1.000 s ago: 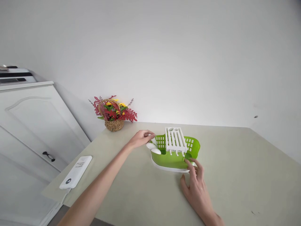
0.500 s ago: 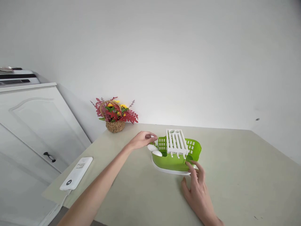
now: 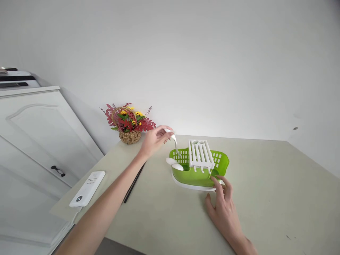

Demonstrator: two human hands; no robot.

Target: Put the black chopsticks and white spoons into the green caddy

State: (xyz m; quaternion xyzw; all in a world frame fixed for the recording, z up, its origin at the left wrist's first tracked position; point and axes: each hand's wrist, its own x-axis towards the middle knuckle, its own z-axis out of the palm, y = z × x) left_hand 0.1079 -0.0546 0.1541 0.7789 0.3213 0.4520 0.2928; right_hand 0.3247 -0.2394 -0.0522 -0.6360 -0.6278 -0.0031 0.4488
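Observation:
A green slotted drainer basket (image 3: pixel 186 176) on a white base stands mid-table, with a white slotted cutlery rack (image 3: pixel 200 154) across its top. My left hand (image 3: pixel 154 139) is raised above the basket's left end, its fingers pinched on the handle of a white spoon (image 3: pixel 174 140) whose bowl points down into the basket. Two more white spoons (image 3: pixel 174 163) rest on the basket's left rim. My right hand (image 3: pixel 222 206) lies on the table, fingertips touching the basket's near right corner, holding nothing.
A wicker basket of red and yellow flowers (image 3: pixel 129 124) stands at the table's back left by the wall. A white power bank (image 3: pixel 87 188) lies at the left edge. Black chopsticks (image 3: pixel 133 183) lie under my left forearm. A white cabinet door (image 3: pixel 39 141) is on the left.
My left hand has risen from the basket's left rim, lifting a white spoon out by its handle. The black chopsticks now show beneath the forearm. My right hand has stayed at the basket.

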